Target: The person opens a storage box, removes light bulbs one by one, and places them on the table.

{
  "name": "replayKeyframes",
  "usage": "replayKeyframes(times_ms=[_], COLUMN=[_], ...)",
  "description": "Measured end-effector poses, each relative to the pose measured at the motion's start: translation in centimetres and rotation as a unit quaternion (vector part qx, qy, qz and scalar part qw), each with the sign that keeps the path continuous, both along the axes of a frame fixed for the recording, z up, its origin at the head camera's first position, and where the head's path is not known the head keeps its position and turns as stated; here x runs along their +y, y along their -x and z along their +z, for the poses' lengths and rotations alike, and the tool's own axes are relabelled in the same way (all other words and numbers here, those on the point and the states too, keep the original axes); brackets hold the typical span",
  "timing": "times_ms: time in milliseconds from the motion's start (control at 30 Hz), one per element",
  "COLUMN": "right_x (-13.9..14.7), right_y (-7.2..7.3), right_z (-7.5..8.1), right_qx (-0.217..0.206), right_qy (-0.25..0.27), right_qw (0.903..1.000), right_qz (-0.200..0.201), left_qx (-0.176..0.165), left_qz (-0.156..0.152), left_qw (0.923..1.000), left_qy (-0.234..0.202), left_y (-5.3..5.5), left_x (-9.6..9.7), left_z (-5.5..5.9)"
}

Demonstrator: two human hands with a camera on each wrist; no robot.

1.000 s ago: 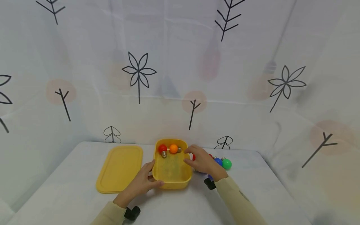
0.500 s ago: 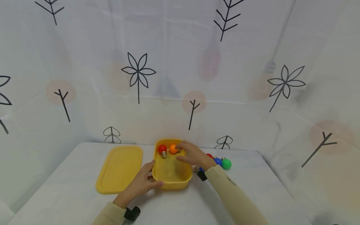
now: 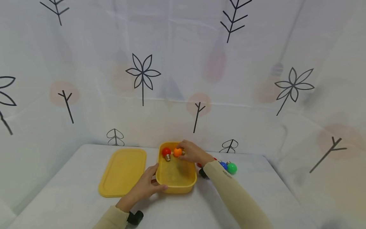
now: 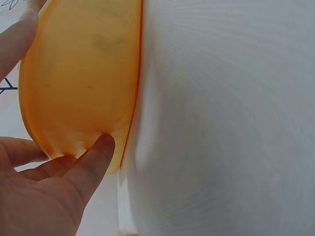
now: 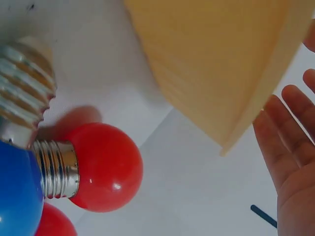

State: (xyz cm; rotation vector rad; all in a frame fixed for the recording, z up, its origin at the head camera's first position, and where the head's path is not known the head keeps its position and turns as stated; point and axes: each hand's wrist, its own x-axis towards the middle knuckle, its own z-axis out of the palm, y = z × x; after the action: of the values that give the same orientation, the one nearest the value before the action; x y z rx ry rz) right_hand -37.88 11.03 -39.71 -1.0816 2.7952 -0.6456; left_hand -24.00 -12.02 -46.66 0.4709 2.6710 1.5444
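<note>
My left hand [image 3: 145, 183] holds the near left corner of a yellow plastic box [image 3: 176, 190], thumb on the front wall and fingers along the side. In the left wrist view its fingers press the orange-looking wall of the box [image 4: 83, 83]. My right hand [image 3: 194, 152] reaches over the right rim and pinches an orange light bulb [image 3: 177, 152] between thumb and fingers, near the far end of the box. A red light bulb [image 3: 166, 152] lies to its left in the box, metal base toward me. The right wrist view hides the right fingertips' hold.
A yellow lid [image 3: 122, 172] lies flat left of the box. Right of the box, partly behind the right forearm, lie several more bulbs, among them a green bulb [image 3: 232, 168], a blue bulb [image 3: 223, 166] and a red bulb [image 5: 108, 167]. A printed cloth hangs behind.
My right hand has moved left from above the box's right rim into the box and closed its fingers on the orange bulb. My left hand has stayed on the box.
</note>
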Motion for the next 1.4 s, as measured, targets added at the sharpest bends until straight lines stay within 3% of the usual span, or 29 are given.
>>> replayKeyframes(times_ms=[300, 733, 1400], right_x=[-0.6, -0.9, -2.0], right_y=[1.4, 2.4, 1.9], right_z=[-0.5, -1.8, -2.8], right_qx=[0.007, -0.034, -0.023], right_qy=[-0.039, -0.025, -0.042], right_qw=[0.9992, 0.9985, 0.9987], right_qz=[-0.007, -0.034, -0.016], left_qx=[-0.003, -0.014, 0.002], left_qz=[-0.005, -0.009, -0.01], left_qw=[1.0, 0.9998, 0.9999], left_qy=[-0.007, -0.007, -0.005], left_y=[0.0, -0.2, -0.1], left_x=[0.0, -0.1, -0.2], left_z=[0.0, 0.3, 0.1])
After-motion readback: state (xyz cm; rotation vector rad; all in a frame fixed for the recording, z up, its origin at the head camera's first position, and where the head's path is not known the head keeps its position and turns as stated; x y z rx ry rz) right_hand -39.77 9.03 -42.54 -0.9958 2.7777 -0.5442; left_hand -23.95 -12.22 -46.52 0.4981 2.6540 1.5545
